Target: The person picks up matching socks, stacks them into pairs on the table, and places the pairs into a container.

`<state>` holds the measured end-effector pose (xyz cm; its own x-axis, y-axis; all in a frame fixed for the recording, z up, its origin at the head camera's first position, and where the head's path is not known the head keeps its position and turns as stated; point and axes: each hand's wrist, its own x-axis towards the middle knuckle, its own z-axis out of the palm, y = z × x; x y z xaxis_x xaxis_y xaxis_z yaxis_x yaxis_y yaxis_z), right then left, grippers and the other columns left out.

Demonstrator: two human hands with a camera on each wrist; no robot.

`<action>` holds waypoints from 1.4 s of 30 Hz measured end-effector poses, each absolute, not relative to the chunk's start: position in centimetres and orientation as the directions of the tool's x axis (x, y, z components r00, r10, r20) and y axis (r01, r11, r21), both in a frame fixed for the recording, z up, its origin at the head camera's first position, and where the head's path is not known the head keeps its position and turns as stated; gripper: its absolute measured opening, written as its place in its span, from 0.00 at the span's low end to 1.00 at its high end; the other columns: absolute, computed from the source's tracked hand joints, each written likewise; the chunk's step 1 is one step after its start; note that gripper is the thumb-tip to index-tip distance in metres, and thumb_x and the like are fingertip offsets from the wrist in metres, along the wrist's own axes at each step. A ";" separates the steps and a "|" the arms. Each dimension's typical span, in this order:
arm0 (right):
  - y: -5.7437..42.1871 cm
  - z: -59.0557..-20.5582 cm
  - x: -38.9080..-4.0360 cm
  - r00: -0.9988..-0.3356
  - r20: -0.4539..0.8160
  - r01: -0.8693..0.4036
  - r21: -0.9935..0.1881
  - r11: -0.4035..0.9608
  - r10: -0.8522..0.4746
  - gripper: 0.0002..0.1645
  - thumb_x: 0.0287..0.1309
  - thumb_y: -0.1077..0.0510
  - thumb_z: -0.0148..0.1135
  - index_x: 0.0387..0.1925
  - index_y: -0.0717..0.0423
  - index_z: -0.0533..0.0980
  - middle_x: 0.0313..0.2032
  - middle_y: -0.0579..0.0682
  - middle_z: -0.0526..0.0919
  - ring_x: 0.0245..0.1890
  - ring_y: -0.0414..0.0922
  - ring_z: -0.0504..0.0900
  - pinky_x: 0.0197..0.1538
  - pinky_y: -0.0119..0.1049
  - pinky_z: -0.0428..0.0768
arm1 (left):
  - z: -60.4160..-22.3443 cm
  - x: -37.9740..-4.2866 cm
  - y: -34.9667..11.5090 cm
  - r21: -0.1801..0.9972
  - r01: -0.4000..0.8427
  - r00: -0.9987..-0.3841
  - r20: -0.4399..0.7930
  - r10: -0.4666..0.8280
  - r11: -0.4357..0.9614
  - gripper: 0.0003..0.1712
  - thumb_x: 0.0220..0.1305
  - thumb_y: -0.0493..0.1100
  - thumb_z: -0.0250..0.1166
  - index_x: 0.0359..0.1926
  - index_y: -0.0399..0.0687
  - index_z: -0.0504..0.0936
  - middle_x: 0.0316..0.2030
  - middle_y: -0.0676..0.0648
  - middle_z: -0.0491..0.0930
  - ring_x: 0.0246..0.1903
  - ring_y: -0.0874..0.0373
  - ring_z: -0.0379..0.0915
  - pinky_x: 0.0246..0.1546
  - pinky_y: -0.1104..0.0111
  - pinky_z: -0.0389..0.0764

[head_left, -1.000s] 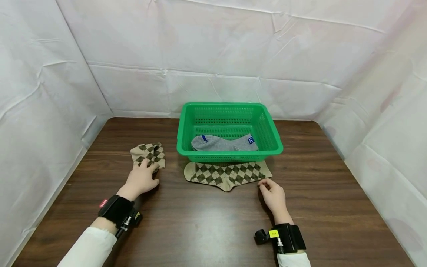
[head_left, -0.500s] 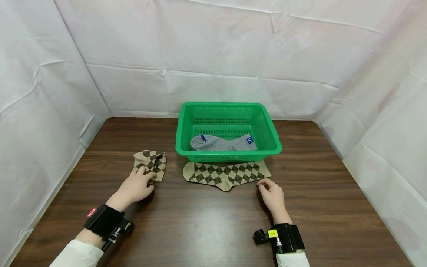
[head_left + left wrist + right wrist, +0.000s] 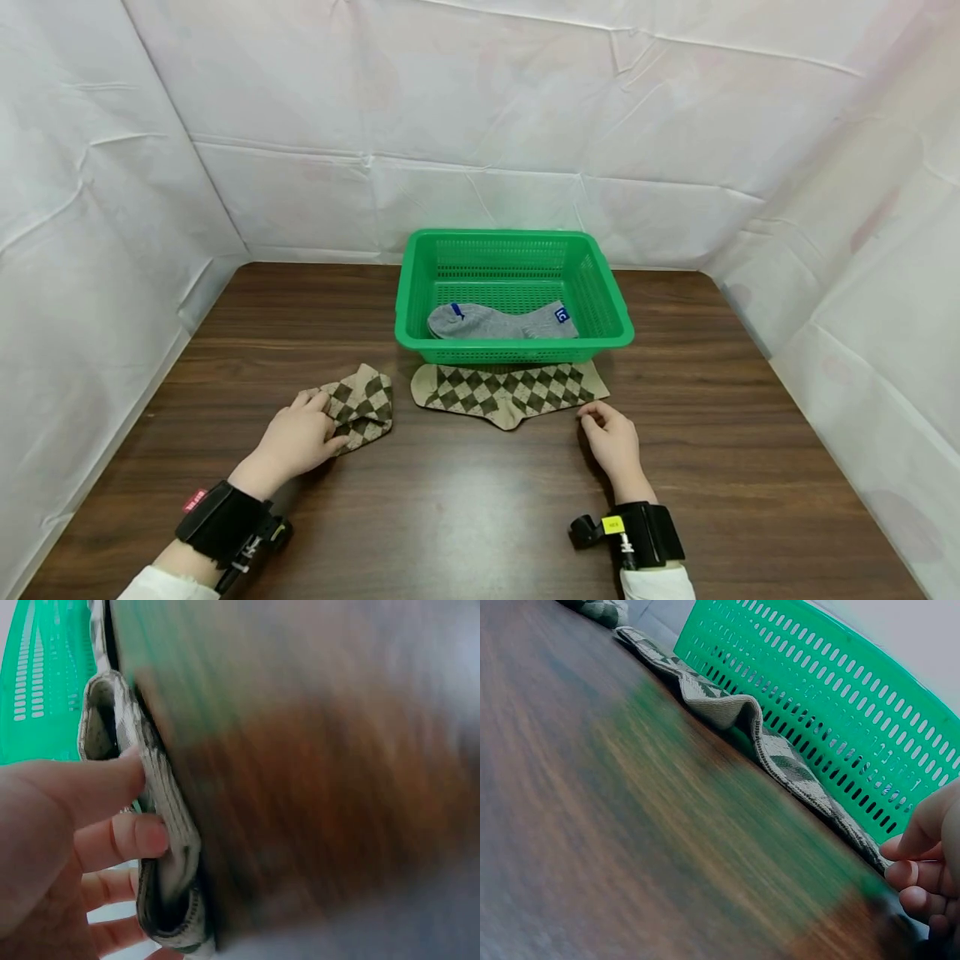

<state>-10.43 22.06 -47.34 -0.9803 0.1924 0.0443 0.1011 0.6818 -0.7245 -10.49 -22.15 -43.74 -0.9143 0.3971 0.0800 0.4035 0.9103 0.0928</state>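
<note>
On the left of the table, my left hand [image 3: 297, 436] holds the edge of a crumpled, folded argyle sock [image 3: 365, 406] in beige and dark green. The left wrist view shows its thumb and forefinger at the folds of this sock [image 3: 169, 802]. A second argyle sock [image 3: 510, 390] lies stretched flat along the front of the green basket [image 3: 517, 353], its heel pointing toward me. My right hand [image 3: 613, 442] rests on the table by that sock's cuff end. In the right wrist view its fingers are loosely curled beside the cuff, with nothing visibly held.
Inside the basket lies a pair of grey socks [image 3: 498, 322] with blue marks. The brown wooden table [image 3: 465, 517] is enclosed by white sheeting [image 3: 480, 108] at the back and both sides. Each wrist wears a black strap with a camera.
My left hand has moved toward me and slightly left. The argyle sock under it has come nearer too, shifted right and turned, with its folds changed. My right hand stays still.
</note>
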 end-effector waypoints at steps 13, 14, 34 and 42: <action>22.0 -47.2 -10.5 -0.981 0.041 0.102 -0.725 0.682 0.189 0.11 0.60 0.62 0.52 0.36 0.58 0.81 0.25 0.51 0.80 0.23 0.42 0.71 0.30 0.36 0.68 | -43.8 -9.2 -21.8 0.247 0.544 -0.829 0.010 0.559 0.802 0.30 0.37 0.52 0.78 0.05 0.56 0.62 0.31 0.60 0.68 0.34 0.59 0.62 0.33 0.65 0.64; 22.0 -47.2 -10.5 -0.981 0.041 0.100 -0.723 0.683 0.187 0.11 0.60 0.62 0.52 0.36 0.58 0.81 0.25 0.51 0.80 0.23 0.42 0.71 0.30 0.36 0.68 | -43.8 -9.0 -21.5 0.257 0.547 -0.825 0.006 0.565 0.797 0.30 0.37 0.53 0.78 0.05 0.57 0.62 0.31 0.61 0.68 0.33 0.60 0.61 0.33 0.66 0.62; 22.0 -47.4 -10.5 -0.982 0.042 0.099 -0.710 0.698 0.183 0.11 0.60 0.62 0.52 0.36 0.57 0.81 0.24 0.50 0.79 0.23 0.42 0.72 0.30 0.36 0.68 | -44.2 -7.7 -15.5 0.369 0.602 -0.752 -0.037 0.659 0.708 0.31 0.38 0.57 0.77 0.08 0.58 0.60 0.24 0.61 0.57 0.29 0.61 0.50 0.32 0.67 0.51; 21.9 -47.2 -10.4 -0.982 0.040 0.102 -0.709 0.698 0.184 0.11 0.60 0.62 0.52 0.36 0.57 0.81 0.23 0.50 0.79 0.23 0.42 0.72 0.30 0.36 0.68 | -44.3 -7.5 -12.8 0.399 0.619 -0.724 -0.044 0.688 0.677 0.31 0.40 0.58 0.76 0.10 0.58 0.59 0.25 0.60 0.56 0.30 0.61 0.49 0.33 0.67 0.49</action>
